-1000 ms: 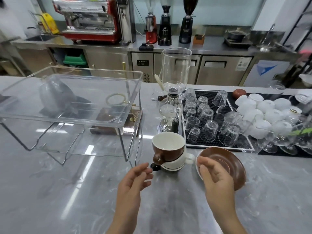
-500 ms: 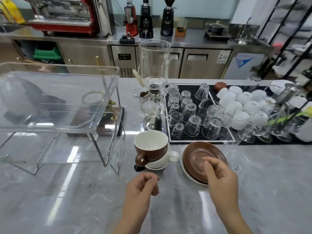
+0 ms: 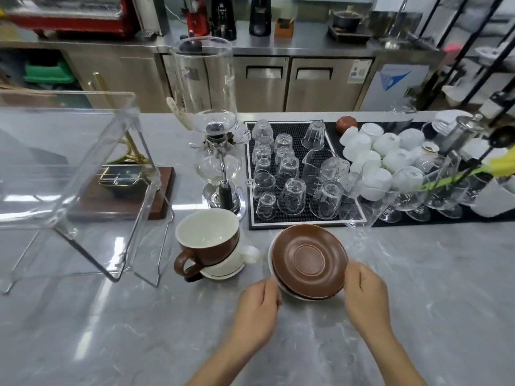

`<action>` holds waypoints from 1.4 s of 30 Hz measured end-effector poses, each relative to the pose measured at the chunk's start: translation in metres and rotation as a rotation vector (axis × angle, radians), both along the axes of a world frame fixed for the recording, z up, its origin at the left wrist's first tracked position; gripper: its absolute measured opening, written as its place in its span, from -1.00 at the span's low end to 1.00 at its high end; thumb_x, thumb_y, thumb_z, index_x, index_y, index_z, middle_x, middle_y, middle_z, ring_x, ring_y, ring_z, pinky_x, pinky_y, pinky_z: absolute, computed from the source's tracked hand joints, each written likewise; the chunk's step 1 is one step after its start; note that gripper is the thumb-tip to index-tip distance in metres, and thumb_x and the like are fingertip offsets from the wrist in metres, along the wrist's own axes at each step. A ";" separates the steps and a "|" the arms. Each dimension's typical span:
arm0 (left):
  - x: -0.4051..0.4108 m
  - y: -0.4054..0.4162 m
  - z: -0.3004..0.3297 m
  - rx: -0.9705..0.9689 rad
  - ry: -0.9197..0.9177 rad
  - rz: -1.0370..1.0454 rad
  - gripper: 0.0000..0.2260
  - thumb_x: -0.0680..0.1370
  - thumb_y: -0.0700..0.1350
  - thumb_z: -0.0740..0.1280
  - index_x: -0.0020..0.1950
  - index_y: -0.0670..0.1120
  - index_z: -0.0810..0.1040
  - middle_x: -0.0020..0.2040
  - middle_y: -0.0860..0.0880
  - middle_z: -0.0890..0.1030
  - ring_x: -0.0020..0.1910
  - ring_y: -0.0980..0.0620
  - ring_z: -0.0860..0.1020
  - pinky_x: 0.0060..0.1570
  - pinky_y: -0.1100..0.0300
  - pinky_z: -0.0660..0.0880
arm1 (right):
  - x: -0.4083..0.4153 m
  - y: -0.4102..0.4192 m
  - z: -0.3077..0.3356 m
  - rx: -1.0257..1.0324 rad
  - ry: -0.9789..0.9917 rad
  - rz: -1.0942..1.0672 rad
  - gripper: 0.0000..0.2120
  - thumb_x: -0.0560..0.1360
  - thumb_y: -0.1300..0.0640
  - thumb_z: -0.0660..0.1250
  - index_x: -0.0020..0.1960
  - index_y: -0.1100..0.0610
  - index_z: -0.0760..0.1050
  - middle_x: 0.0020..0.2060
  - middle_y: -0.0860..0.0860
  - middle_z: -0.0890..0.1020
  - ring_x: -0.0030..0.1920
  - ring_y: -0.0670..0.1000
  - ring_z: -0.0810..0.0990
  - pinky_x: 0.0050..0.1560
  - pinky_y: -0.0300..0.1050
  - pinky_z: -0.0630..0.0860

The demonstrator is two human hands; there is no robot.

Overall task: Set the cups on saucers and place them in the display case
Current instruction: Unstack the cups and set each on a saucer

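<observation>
A brown saucer (image 3: 309,261) lies tilted on top of a white saucer (image 3: 271,270) on the grey marble counter. My left hand (image 3: 257,313) pinches the left rim of this stack, and my right hand (image 3: 366,296) grips its right rim. To the left stands a stack of cups: a brown cup (image 3: 207,236) with a white inside sits in a white cup (image 3: 237,260), and a dark handle shows underneath. The clear display case (image 3: 69,162) stands on a wire frame at the far left.
A glass siphon brewer (image 3: 216,151) stands right behind the cups. A black mat (image 3: 295,174) with several upturned glasses and a pile of white cups (image 3: 381,151) lie behind the saucers. A wooden tray (image 3: 122,196) sits behind the case.
Both hands have moved in to the saucer stack; the left came from in front of the cups to its left rim, and the right shifted to its right rim. The brown saucer is tilted.
</observation>
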State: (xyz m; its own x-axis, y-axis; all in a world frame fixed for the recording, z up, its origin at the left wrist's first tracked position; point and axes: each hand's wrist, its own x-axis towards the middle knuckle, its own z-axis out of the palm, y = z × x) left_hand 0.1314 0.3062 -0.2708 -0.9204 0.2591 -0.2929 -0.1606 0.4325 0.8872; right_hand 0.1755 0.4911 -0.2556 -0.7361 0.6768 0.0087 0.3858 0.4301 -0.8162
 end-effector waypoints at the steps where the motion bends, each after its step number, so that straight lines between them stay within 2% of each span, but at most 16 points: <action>1: -0.001 0.003 0.000 -0.031 0.009 -0.028 -0.59 0.65 -0.08 0.17 -0.42 -0.04 0.39 -0.46 0.03 0.43 -0.42 0.10 0.37 -0.30 0.11 0.31 | 0.000 0.004 -0.002 0.010 -0.016 0.017 -0.55 0.65 0.13 0.11 -0.37 0.32 0.29 -0.50 0.09 0.38 -0.42 0.06 0.33 -0.34 0.03 0.32; 5: -0.003 0.012 -0.003 -0.117 0.055 -0.073 -0.72 0.47 0.01 0.06 -0.41 -0.05 0.32 -0.43 0.01 0.39 -0.35 0.00 0.34 -0.28 0.08 0.27 | -0.003 0.017 -0.011 0.044 -0.064 0.069 -0.59 0.63 0.19 0.11 -0.38 0.26 0.25 -0.49 0.05 0.34 -0.43 0.03 0.29 -0.38 0.00 0.26; 8: -0.006 0.015 -0.009 -0.110 0.100 -0.017 -0.71 0.50 0.01 0.07 -0.40 -0.04 0.29 -0.42 -0.01 0.35 -0.37 0.05 0.30 -0.29 0.06 0.26 | -0.009 0.028 -0.017 0.086 -0.130 0.093 -0.60 0.63 0.14 0.10 -0.35 0.28 0.28 -0.50 0.04 0.37 -0.43 0.06 0.32 -0.38 0.05 0.32; 10: -0.011 0.017 -0.012 -0.102 0.112 0.005 -0.62 0.61 0.02 0.12 -0.40 -0.03 0.27 -0.43 0.01 0.33 -0.40 0.07 0.28 -0.31 0.06 0.26 | -0.013 0.033 -0.019 0.106 -0.159 0.094 -0.59 0.62 0.07 0.11 -0.38 0.20 0.25 -0.52 0.02 0.36 -0.42 0.09 0.35 -0.35 0.07 0.36; 12: -0.014 0.019 -0.012 -0.131 0.142 0.005 -0.54 0.68 0.04 0.18 -0.41 -0.04 0.23 -0.47 0.02 0.30 -0.43 0.11 0.26 -0.36 0.14 0.22 | -0.017 0.037 -0.018 0.124 -0.168 0.094 -0.54 0.61 -0.02 0.14 -0.41 0.14 0.22 -0.54 0.00 0.35 -0.44 0.08 0.35 -0.38 0.02 0.34; 14: -0.017 0.021 -0.010 -0.182 0.175 -0.013 -0.50 0.67 0.10 0.20 -0.42 -0.05 0.20 -0.51 0.03 0.26 -0.45 0.09 0.26 -0.41 0.19 0.19 | -0.021 0.039 -0.015 0.163 -0.183 0.095 -0.50 0.60 -0.10 0.17 -0.43 0.11 0.20 -0.58 -0.02 0.35 -0.48 0.07 0.35 -0.43 -0.03 0.29; 18: -0.020 0.021 -0.009 -0.262 0.185 -0.045 -0.46 0.63 0.17 0.24 -0.45 -0.07 0.20 -0.52 -0.01 0.26 -0.46 0.06 0.26 -0.40 0.12 0.16 | -0.023 0.044 -0.016 0.200 -0.252 0.079 -0.48 0.57 -0.15 0.22 -0.44 0.11 0.21 -0.58 -0.02 0.38 -0.48 0.06 0.38 -0.45 -0.09 0.26; 25: -0.020 0.024 -0.010 -0.318 0.205 -0.043 -0.48 0.62 0.06 0.29 -0.45 -0.10 0.19 -0.52 -0.05 0.26 -0.43 0.01 0.28 -0.34 0.03 0.16 | -0.022 0.050 -0.024 0.283 -0.265 0.144 -0.48 0.58 -0.15 0.19 -0.44 0.12 0.22 -0.58 0.01 0.39 -0.46 0.12 0.44 -0.47 -0.09 0.23; 29: -0.020 0.023 -0.011 -0.269 0.185 -0.030 -0.52 0.61 0.01 0.31 -0.43 -0.09 0.20 -0.49 -0.04 0.27 -0.43 0.04 0.25 -0.34 0.04 0.15 | -0.019 0.052 -0.026 0.295 -0.253 0.192 -0.50 0.59 -0.10 0.20 -0.44 0.11 0.21 -0.59 -0.01 0.35 -0.48 0.10 0.39 -0.47 -0.08 0.20; 32: -0.020 0.024 -0.016 -0.225 0.173 -0.007 -0.53 0.59 -0.02 0.34 -0.41 -0.17 0.26 -0.46 -0.06 0.29 -0.42 0.06 0.24 -0.35 0.08 0.15 | -0.016 0.053 -0.029 0.285 -0.236 0.200 -0.50 0.58 -0.05 0.24 -0.45 0.10 0.19 -0.60 -0.01 0.31 -0.51 0.07 0.34 -0.46 -0.06 0.19; 38: -0.008 0.022 -0.019 -0.011 0.095 0.064 -0.56 0.60 -0.09 0.36 -0.38 -0.28 0.36 -0.46 -0.03 0.35 -0.42 0.10 0.28 -0.36 0.16 0.22 | -0.008 0.049 -0.023 0.207 -0.135 0.220 -0.50 0.58 0.02 0.27 -0.45 0.08 0.15 -0.59 -0.04 0.24 -0.52 -0.01 0.24 -0.46 -0.06 0.18; 42: 0.003 0.018 -0.018 0.066 0.073 0.055 -0.56 0.61 -0.11 0.36 -0.42 -0.20 0.35 -0.47 0.00 0.37 -0.43 0.10 0.30 -0.37 0.18 0.24 | 0.007 0.044 -0.018 0.190 -0.089 0.197 -0.50 0.57 0.04 0.29 -0.44 0.11 0.14 -0.58 -0.04 0.22 -0.51 -0.01 0.22 -0.45 -0.08 0.19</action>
